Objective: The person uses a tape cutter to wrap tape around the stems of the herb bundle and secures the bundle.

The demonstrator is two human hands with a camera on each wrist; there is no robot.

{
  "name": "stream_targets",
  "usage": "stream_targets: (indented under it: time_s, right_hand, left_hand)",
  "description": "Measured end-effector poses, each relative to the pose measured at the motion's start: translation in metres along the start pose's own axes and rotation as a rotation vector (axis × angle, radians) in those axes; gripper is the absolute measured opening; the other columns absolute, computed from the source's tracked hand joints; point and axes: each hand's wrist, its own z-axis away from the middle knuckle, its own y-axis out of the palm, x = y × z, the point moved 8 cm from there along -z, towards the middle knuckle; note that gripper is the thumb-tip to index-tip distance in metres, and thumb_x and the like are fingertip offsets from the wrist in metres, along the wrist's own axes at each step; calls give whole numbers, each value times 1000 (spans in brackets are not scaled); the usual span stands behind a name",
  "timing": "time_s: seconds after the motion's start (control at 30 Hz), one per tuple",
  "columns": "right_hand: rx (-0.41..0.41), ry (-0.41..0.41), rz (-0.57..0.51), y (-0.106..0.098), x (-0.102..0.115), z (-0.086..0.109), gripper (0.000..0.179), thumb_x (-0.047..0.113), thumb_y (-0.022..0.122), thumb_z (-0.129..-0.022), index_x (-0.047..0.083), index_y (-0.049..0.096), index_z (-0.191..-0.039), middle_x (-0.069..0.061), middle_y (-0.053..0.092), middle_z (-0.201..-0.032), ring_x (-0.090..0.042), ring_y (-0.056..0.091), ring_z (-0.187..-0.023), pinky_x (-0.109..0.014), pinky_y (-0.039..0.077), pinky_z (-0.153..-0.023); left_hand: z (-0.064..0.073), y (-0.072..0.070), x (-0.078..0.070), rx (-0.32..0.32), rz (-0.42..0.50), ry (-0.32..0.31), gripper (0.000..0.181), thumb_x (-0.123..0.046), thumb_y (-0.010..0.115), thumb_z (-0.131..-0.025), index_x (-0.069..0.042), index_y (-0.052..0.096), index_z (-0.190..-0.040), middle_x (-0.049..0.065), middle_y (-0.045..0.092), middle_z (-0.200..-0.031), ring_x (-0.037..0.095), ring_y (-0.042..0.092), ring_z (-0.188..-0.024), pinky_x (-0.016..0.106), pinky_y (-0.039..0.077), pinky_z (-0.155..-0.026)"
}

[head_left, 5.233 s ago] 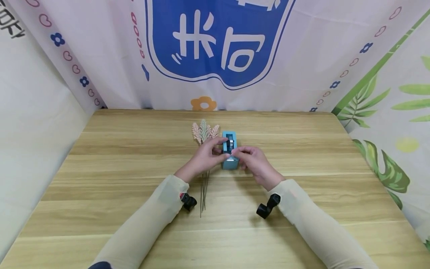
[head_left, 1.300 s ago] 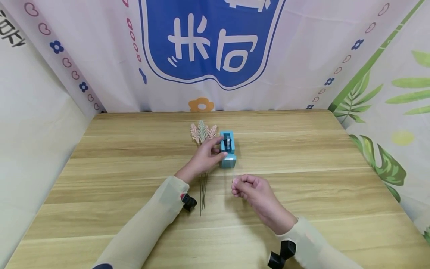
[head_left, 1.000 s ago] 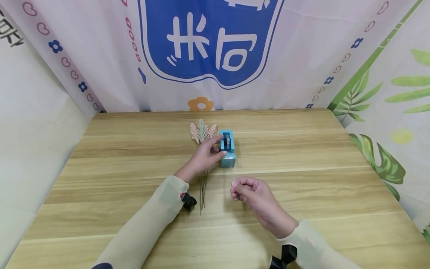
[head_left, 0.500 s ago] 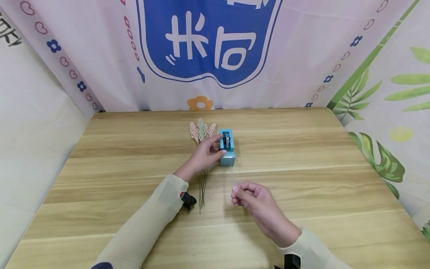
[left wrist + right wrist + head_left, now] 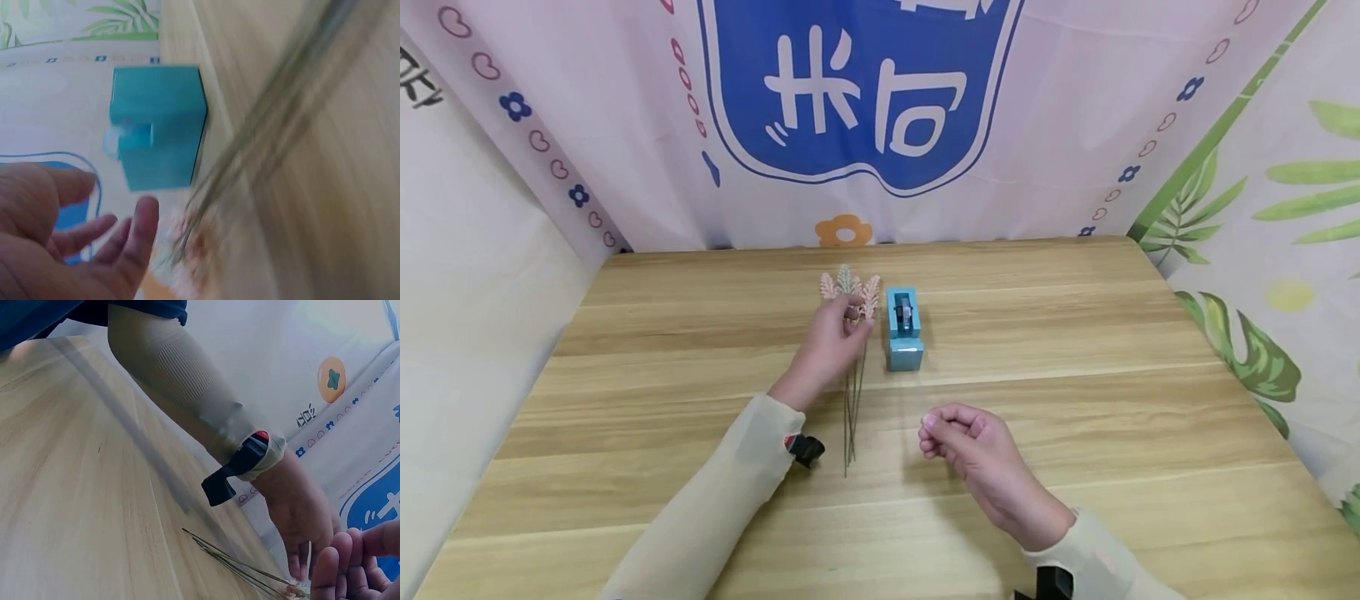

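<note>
A light-blue tape dispenser [image 5: 906, 356] stands upright on the table, a roll of clear tape [image 5: 905, 314] in its slot. Left of it lie several knitted flowers [image 5: 871, 293], pink and pale green, their thin stems [image 5: 850, 417] pointing toward me. Over the flower heads is my left hand [image 5: 823, 346]; in the left wrist view its fingers [image 5: 142, 234] are spread and hold nothing. My right hand [image 5: 985, 458], nearer to me and right of the stems, pinches thumb against forefinger on a strip of clear tape, itself barely visible. Whether the strip still joins the dispenser I cannot tell.
The wooden table [image 5: 1075, 333] runs back to a printed cloth [image 5: 1060, 125] with a blue emblem. Patterned cloth also hangs at both sides. Each forearm wears a beige sleeve, and a small black camera [image 5: 805, 450] sits at the left wrist.
My right hand has drawn tape from the dispenser toward me. My left hand has let go of the dispenser and shifted left over the flowers.
</note>
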Motion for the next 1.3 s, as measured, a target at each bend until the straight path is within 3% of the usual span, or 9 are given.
stream_targets:
  time_s: [0.1,0.23,0.37,0.47,0.6,0.8,1.13,1.3]
  right_hand:
    - [-6,-6,-3,0,1,1,4,4,63,-101,1,66,-101,1,72,-90,-9,68,-85,-23,59,-84]
    - [-7,-13,-5,0,2,1,4,3,62,-101,2,66,-101,1,73,-90,-9,68,-85,-23,59,-85]
    - [-7,-9,-5,0,3,2,4,3,62,-101,1,66,-102,1,73,-90,-9,68,-85,-23,59,-85]
    - [-11,-4,-2,-1,2,2,4,3,62,-101,2,66,-102,1,72,-90,-9,68,-85,-23,59,-85]
    - [-17,1,-4,-3,1,2,4,3,63,-101,3,67,-101,2,73,-89,-8,68,-84,-23,59,-85]
    - [-21,-4,-7,-3,2,1,4,3,62,-101,3,66,-100,2,73,-88,-8,68,-83,-22,59,-84]
    - [-10,-1,-3,0,2,0,5,2,62,-101,3,66,-100,4,72,-87,-7,68,-83,-22,59,-84]
    - [-17,0,-3,0,2,1,5,3,62,-101,2,66,-101,4,72,-87,-7,68,-83,-22,59,-84]
  left_hand:
    - [8,-12,3,-40,-126,-70,45,-21,66,-103,6,55,-137,19,58,-121,26,60,-91,32,57,-73]
    - [17,-8,14,30,-232,-199,37,-27,70,-99,2,59,-120,15,60,-101,21,57,-70,28,49,-55]
    - [23,4,28,106,-242,-333,32,-32,74,-97,-4,60,-103,8,55,-85,18,53,-62,28,45,-51]
    - [24,11,35,132,-249,-385,29,-32,74,-96,-7,61,-93,5,52,-78,17,52,-60,28,44,-50]
    - [23,17,38,158,-282,-393,27,-25,72,-96,-10,56,-79,1,46,-67,16,48,-54,27,41,-46]
    - [18,17,37,167,-311,-374,38,-17,68,-97,-15,44,-67,-2,37,-58,14,42,-48,25,36,-43]
    - [19,12,43,129,-255,-402,24,-19,64,-100,-11,52,-81,3,47,-70,17,48,-58,28,43,-51]
    - [21,9,42,119,-189,-376,35,-22,57,-105,-12,48,-72,-1,41,-61,14,41,-52,26,37,-47]
